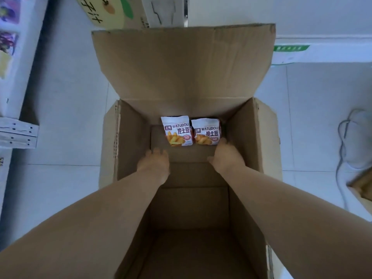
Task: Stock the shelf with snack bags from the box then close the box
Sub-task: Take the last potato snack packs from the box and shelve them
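while upright, both snack bags face up

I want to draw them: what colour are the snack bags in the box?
The snack bags are white with orange-yellow fries pictured; head view.

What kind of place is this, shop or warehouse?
Probably a small shop's aisle or stockroom. A shipping carton holds two retail Watudou snack bags, a white shelf unit with packaged goods stands at left, and another printed carton sits behind, all on tiled floor.
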